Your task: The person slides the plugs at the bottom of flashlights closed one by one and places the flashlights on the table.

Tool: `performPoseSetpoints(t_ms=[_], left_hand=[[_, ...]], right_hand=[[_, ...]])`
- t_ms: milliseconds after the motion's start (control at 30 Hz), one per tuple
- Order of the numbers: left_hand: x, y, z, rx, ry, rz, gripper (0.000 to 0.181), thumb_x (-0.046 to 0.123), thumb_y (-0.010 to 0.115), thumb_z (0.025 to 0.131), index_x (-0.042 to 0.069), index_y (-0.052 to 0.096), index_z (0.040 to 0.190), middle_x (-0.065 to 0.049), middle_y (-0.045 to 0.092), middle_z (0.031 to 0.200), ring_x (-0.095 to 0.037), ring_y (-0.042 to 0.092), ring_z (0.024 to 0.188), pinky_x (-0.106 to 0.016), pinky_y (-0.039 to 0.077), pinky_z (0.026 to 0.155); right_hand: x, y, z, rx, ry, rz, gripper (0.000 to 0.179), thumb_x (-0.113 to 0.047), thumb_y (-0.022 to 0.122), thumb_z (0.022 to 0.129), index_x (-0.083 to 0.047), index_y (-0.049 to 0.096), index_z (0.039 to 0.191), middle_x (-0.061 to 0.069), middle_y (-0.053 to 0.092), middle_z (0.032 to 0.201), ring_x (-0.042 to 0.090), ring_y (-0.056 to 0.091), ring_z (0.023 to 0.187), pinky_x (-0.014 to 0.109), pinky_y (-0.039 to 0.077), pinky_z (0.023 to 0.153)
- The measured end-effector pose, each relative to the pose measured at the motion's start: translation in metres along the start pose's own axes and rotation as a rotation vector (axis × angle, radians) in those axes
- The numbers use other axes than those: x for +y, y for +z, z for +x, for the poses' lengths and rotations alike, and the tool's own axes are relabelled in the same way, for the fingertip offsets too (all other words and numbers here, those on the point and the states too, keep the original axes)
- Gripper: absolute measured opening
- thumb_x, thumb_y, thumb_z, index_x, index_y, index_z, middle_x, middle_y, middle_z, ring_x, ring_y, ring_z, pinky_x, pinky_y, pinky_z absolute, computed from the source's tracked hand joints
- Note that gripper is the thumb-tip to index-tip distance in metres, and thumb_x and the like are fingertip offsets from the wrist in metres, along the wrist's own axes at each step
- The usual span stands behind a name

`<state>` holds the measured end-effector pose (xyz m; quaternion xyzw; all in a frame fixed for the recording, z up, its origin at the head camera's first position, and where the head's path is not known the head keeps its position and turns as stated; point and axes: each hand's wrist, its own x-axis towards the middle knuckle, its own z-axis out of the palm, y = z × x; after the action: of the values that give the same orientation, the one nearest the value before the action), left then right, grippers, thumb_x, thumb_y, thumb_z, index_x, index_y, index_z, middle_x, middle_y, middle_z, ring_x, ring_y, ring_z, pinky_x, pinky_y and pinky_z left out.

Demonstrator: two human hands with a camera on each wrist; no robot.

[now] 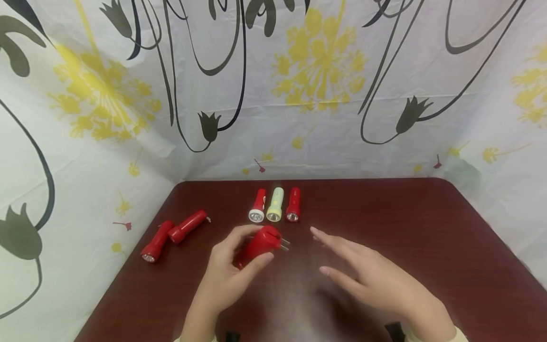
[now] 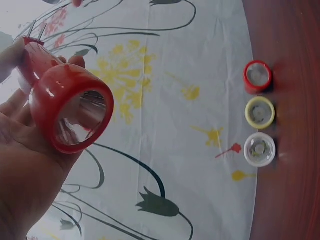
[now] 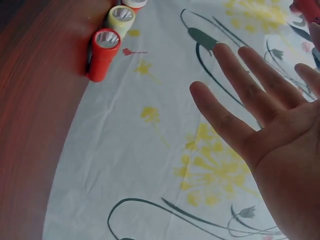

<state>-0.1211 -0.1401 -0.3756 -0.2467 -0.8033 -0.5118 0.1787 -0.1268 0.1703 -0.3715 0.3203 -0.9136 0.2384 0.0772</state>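
Note:
In the head view my left hand (image 1: pixel 232 268) grips a red flashlight (image 1: pixel 262 242) above the table, and two metal plug prongs stick out of its tail toward the right. The left wrist view shows this flashlight's wide lens end (image 2: pixel 80 117) facing the camera, with my left hand (image 2: pixel 35 160) around its body. To the right, my right hand (image 1: pixel 376 275) is held in the air, apart from the flashlight. Its fingers (image 3: pixel 225 117) are spread and nearly straight in the right wrist view, and nothing lies in the palm.
At the back of the table (image 1: pixel 384 213) stand a red flashlight with a white rim (image 1: pixel 257 206), a pale green one (image 1: pixel 275 204) and a red one (image 1: pixel 294 204). Two red flashlights (image 1: pixel 157 242) (image 1: pixel 188 226) lie at the left edge. A patterned cloth (image 1: pixel 265 128) hangs behind.

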Motion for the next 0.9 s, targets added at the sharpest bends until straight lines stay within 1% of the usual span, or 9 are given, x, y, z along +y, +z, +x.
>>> performPoseSetpoints(t_ms=[133, 267, 333, 433, 600, 700, 767, 900], left_hand=[[0.003, 0.005, 0.000, -0.030, 0.028, -0.012, 0.050, 0.014, 0.083, 0.092, 0.024, 0.063, 0.137, 0.001, 0.074, 0.122, -0.012, 0.070, 0.100, -0.030, 0.066, 0.080], [0.004, 0.009, 0.001, -0.049, 0.088, -0.010, 0.051, 0.012, 0.083, 0.092, 0.020, 0.064, 0.137, 0.000, 0.074, 0.120, -0.013, 0.071, 0.098, -0.030, 0.065, 0.079], [0.005, 0.010, 0.003, -0.056, 0.118, -0.001, 0.050, 0.011, 0.083, 0.092, 0.019, 0.064, 0.137, 0.000, 0.074, 0.119, -0.012, 0.071, 0.098, -0.030, 0.065, 0.080], [0.006, 0.012, 0.004, -0.074, 0.144, 0.011, 0.049, 0.012, 0.082, 0.093, 0.019, 0.064, 0.138, -0.001, 0.074, 0.120, -0.012, 0.071, 0.100, -0.029, 0.065, 0.082], [0.007, 0.014, 0.005, -0.105, 0.129, 0.017, 0.048, 0.014, 0.080, 0.094, 0.019, 0.063, 0.139, 0.000, 0.074, 0.122, -0.011, 0.070, 0.101, -0.029, 0.065, 0.082], [0.008, 0.014, 0.005, -0.121, 0.100, 0.031, 0.048, 0.015, 0.079, 0.095, 0.020, 0.062, 0.140, 0.002, 0.073, 0.123, -0.010, 0.070, 0.101, -0.028, 0.065, 0.082], [0.008, 0.013, 0.004, -0.130, 0.088, 0.051, 0.046, 0.017, 0.078, 0.096, 0.021, 0.063, 0.140, 0.004, 0.074, 0.122, -0.009, 0.070, 0.101, -0.027, 0.065, 0.082], [0.008, 0.013, 0.003, -0.153, 0.076, 0.080, 0.044, 0.020, 0.077, 0.096, 0.022, 0.063, 0.139, 0.004, 0.074, 0.123, -0.008, 0.069, 0.100, -0.027, 0.064, 0.081]], right_hand=[[-0.010, -0.002, -0.003, 0.028, -0.088, -0.038, 0.073, -0.043, 0.071, 0.102, -0.044, 0.034, 0.164, -0.020, 0.054, 0.157, 0.007, 0.060, 0.140, 0.044, 0.058, 0.108], [-0.019, -0.003, -0.003, 0.030, -0.142, -0.049, 0.076, -0.042, 0.074, 0.100, -0.044, 0.033, 0.164, -0.021, 0.056, 0.155, 0.005, 0.062, 0.135, 0.042, 0.060, 0.104], [-0.022, -0.003, -0.003, 0.046, -0.172, -0.058, 0.077, -0.042, 0.075, 0.099, -0.043, 0.034, 0.164, -0.021, 0.056, 0.155, 0.005, 0.062, 0.135, 0.041, 0.060, 0.104], [-0.024, -0.001, -0.004, 0.077, -0.221, -0.088, 0.075, -0.042, 0.074, 0.099, -0.041, 0.037, 0.164, -0.019, 0.058, 0.152, 0.006, 0.063, 0.133, 0.041, 0.061, 0.103], [-0.026, 0.002, -0.004, 0.116, -0.265, -0.120, 0.071, -0.043, 0.072, 0.101, -0.039, 0.038, 0.164, -0.017, 0.061, 0.149, 0.007, 0.065, 0.130, 0.040, 0.061, 0.101], [-0.026, 0.003, -0.003, 0.135, -0.295, -0.135, 0.068, -0.043, 0.069, 0.103, -0.036, 0.040, 0.164, -0.015, 0.064, 0.146, 0.008, 0.067, 0.127, 0.039, 0.062, 0.100], [-0.026, 0.003, -0.002, 0.156, -0.330, -0.143, 0.063, -0.041, 0.067, 0.105, -0.034, 0.043, 0.163, -0.013, 0.067, 0.143, 0.009, 0.068, 0.123, 0.038, 0.062, 0.098], [-0.025, 0.003, 0.001, 0.205, -0.398, -0.139, 0.053, -0.035, 0.066, 0.106, -0.030, 0.052, 0.158, -0.012, 0.072, 0.133, 0.008, 0.070, 0.115, 0.031, 0.061, 0.095]])
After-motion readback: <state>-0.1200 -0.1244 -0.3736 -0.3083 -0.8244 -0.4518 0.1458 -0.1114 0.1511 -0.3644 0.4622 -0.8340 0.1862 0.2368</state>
